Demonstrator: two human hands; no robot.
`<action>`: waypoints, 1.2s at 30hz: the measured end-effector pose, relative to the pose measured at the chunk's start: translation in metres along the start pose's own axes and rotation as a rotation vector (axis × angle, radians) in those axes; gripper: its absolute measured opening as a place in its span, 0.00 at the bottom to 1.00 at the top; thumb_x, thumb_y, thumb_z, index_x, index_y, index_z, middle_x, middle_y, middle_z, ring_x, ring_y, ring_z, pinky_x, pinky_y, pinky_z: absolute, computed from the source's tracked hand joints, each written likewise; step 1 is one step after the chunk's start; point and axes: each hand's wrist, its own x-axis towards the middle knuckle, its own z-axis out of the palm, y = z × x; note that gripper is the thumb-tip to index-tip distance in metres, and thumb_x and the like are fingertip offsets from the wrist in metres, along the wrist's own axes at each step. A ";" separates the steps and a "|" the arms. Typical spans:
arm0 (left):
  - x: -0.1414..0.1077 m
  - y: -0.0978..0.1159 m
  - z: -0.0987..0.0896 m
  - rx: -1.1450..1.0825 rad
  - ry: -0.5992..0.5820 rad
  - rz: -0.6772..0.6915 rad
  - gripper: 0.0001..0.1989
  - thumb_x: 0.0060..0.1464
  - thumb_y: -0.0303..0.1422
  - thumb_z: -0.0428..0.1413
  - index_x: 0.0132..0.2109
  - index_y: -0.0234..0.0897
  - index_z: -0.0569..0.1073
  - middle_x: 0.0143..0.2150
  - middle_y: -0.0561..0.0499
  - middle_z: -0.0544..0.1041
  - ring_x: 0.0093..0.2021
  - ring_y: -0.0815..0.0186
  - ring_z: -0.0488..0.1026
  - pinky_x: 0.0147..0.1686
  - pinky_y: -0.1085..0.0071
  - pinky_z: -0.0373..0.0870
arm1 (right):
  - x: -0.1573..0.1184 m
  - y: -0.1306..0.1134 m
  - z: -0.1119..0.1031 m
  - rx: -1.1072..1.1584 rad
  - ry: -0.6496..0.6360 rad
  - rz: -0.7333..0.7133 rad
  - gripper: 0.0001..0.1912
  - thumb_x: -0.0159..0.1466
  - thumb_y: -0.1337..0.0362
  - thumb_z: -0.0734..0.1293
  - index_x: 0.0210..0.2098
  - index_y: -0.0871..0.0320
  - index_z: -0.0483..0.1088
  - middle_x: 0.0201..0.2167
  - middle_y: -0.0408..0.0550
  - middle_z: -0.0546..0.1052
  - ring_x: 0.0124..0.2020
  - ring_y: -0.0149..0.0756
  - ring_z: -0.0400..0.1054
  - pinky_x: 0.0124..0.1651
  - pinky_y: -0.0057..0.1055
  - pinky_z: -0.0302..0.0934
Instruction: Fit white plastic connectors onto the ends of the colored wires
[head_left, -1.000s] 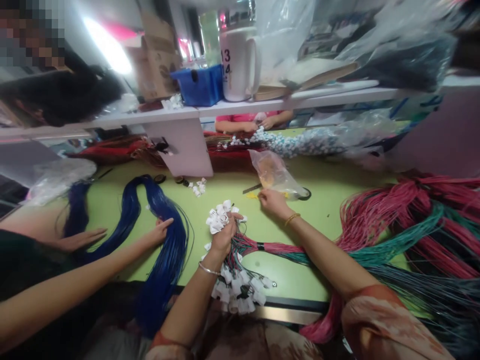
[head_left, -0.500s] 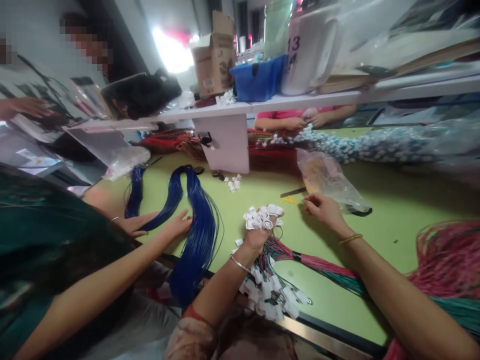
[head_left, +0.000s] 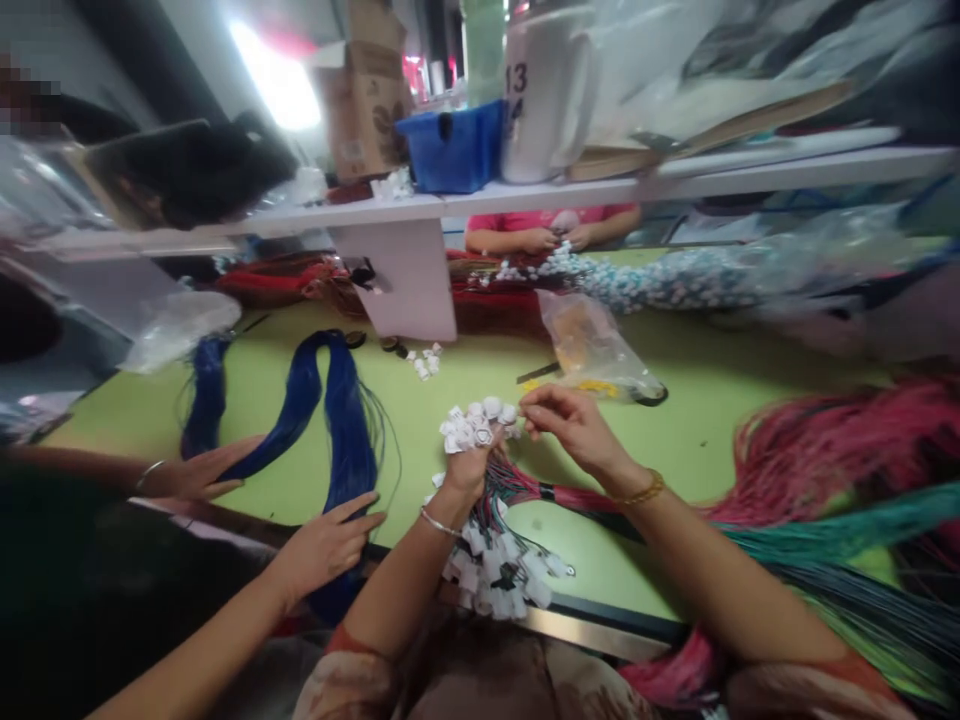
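Note:
My left hand [head_left: 466, 468] is closed around a bunch of red and green wires, and their white plastic connectors [head_left: 474, 424] stick up above my fist. More white connectors [head_left: 501, 575] hang below my wrist at the table's front edge. My right hand [head_left: 571, 424] has its fingertips pinched at the right side of the upper connector cluster. The wire bundle [head_left: 585, 497] runs right from my fist, bound by a black band, and spreads into a big heap of red and green wires [head_left: 840, 470].
A co-worker's two hands [head_left: 322, 545] rest on a long blue wire bundle [head_left: 341, 420] at the left. A clear plastic bag [head_left: 592, 345] lies on the green table [head_left: 465, 375]. Another person in pink [head_left: 551, 225] works beyond a white shelf [head_left: 480, 200] holding a blue bin.
My right hand came back from beside the plastic bag to the connectors in my left fist. The co-worker's nearer hand slid down the blue wires toward the table's front edge.

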 end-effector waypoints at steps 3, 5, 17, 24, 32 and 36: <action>0.002 0.001 0.000 0.005 -0.113 -0.001 0.17 0.37 0.44 0.71 0.28 0.37 0.78 0.29 0.48 0.80 0.30 0.64 0.73 0.37 0.62 0.72 | 0.000 0.004 0.002 -0.041 -0.032 0.002 0.13 0.60 0.54 0.72 0.37 0.57 0.72 0.26 0.42 0.75 0.24 0.30 0.70 0.31 0.30 0.67; 0.003 0.002 0.000 -0.001 -0.165 -0.003 0.19 0.37 0.46 0.71 0.29 0.35 0.79 0.32 0.47 0.81 0.32 0.63 0.74 0.37 0.64 0.72 | -0.001 0.008 0.003 -0.071 -0.026 -0.019 0.11 0.62 0.56 0.70 0.37 0.57 0.70 0.27 0.42 0.74 0.24 0.30 0.69 0.30 0.30 0.66; 0.011 -0.007 0.000 -0.095 -0.061 0.054 0.17 0.38 0.34 0.70 0.37 0.38 0.77 0.39 0.48 0.82 0.45 0.51 0.78 0.49 0.55 0.73 | -0.009 0.010 0.006 -0.172 -0.261 0.032 0.09 0.66 0.59 0.64 0.36 0.58 0.71 0.24 0.41 0.72 0.25 0.30 0.66 0.30 0.27 0.62; 0.013 -0.007 -0.003 -0.026 -0.104 0.092 0.15 0.40 0.31 0.68 0.38 0.39 0.77 0.40 0.50 0.81 0.49 0.50 0.78 0.54 0.48 0.70 | -0.006 0.003 -0.002 -0.475 0.101 -0.369 0.04 0.64 0.68 0.64 0.36 0.58 0.72 0.33 0.47 0.75 0.33 0.33 0.68 0.37 0.30 0.63; 0.007 0.002 0.002 0.006 -0.171 0.085 0.17 0.39 0.31 0.69 0.39 0.39 0.77 0.41 0.50 0.80 0.48 0.53 0.78 0.55 0.54 0.72 | -0.005 0.005 0.007 -0.505 0.107 -0.384 0.06 0.62 0.70 0.64 0.38 0.56 0.64 0.30 0.43 0.74 0.28 0.30 0.68 0.32 0.27 0.61; 0.006 0.003 0.004 0.015 -0.164 0.103 0.15 0.38 0.33 0.70 0.37 0.42 0.77 0.39 0.51 0.80 0.48 0.52 0.77 0.55 0.53 0.72 | -0.006 0.002 0.005 -0.590 0.092 -0.400 0.06 0.61 0.71 0.63 0.36 0.56 0.62 0.29 0.42 0.71 0.28 0.30 0.65 0.32 0.27 0.60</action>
